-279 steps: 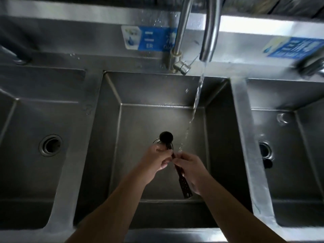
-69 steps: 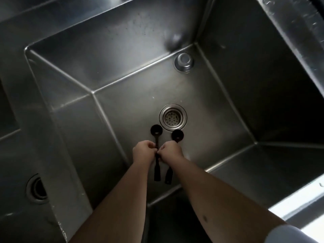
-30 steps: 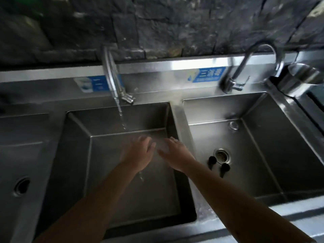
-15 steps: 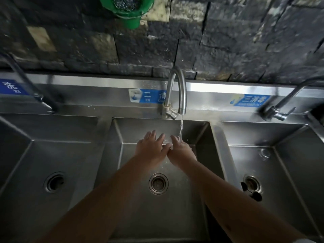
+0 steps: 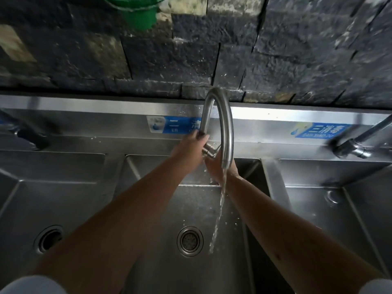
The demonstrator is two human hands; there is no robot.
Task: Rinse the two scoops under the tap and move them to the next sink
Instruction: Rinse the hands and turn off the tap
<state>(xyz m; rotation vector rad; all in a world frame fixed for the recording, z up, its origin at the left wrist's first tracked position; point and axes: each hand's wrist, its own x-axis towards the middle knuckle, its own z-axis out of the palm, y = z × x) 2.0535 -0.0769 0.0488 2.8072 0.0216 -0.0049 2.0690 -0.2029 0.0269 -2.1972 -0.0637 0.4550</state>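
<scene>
**Hands at the tap valve, scoops out of sight**

Head view: The left hand (image 5: 188, 148) reaches to the base of the gooseneck tap (image 5: 224, 128), its fingers curled by the riser; whether they pinch it or only rest there I cannot tell. The right hand (image 5: 216, 168) sits under the valve lever (image 5: 210, 150), mostly hidden by the spout, grip unclear. Neither hand holds a scoop, and no scoop shows in this frame. A thin stream of water (image 5: 219, 211) runs into the middle sink (image 5: 191, 166), which holds only splashes around its drain strainer (image 5: 189, 240). The right sink (image 5: 273, 183) is cut off at the edge. Judging by the task, wet scoops would be light, stiff and slippery, best taken by the handle.
</scene>
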